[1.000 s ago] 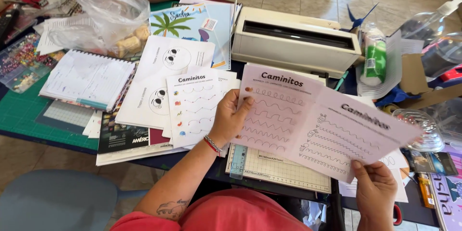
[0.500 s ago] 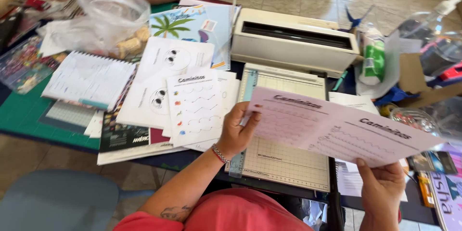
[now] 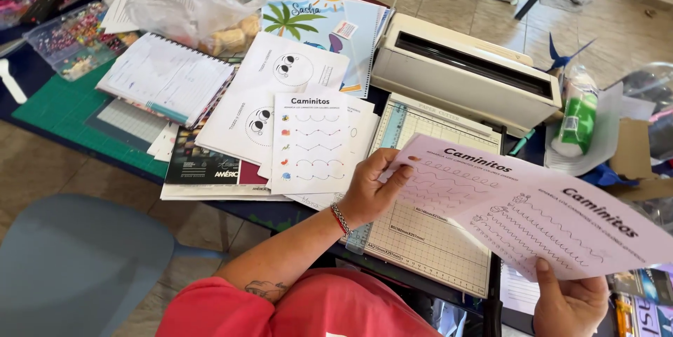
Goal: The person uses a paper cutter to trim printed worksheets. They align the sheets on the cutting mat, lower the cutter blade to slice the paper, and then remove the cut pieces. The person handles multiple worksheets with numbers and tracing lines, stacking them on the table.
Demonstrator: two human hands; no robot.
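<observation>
- We have a wide pink sheet [image 3: 533,204] printed with two copies of a line-tracing exercise side by side, and it sits in the lower right of the frame, lifted off the worktop [image 3: 42,91].
- Our left hand [image 3: 368,193] pinches the sheet's left edge, thumb on top and fingers curled beneath; the grip is closed on the paper.
- Our right hand [image 3: 569,302], at the bottom right corner, holds the sheet's lower edge with the thumb pressed on the printed face; that grip is closed on it too.
- Directly under the sheet lies a paper trimmer [image 3: 427,232] with a gridded cutting bed; the sheet hovers above it, not yet laid flat or squared to the grid.
- We judge the sheet is still whole: both printed halves are joined, so no cut shows on this one.
- To the left, centre of the frame, a single white tracing sheet [image 3: 310,142] of half the width rests on a stack of face-drawing pages [image 3: 280,91], which suggests some pages are already sorted there.
- Behind the trimmer stands a cream binding machine [image 3: 466,74], with nothing loaded in its slot.
- A spiral notebook [image 3: 165,77] lies upper left.
</observation>
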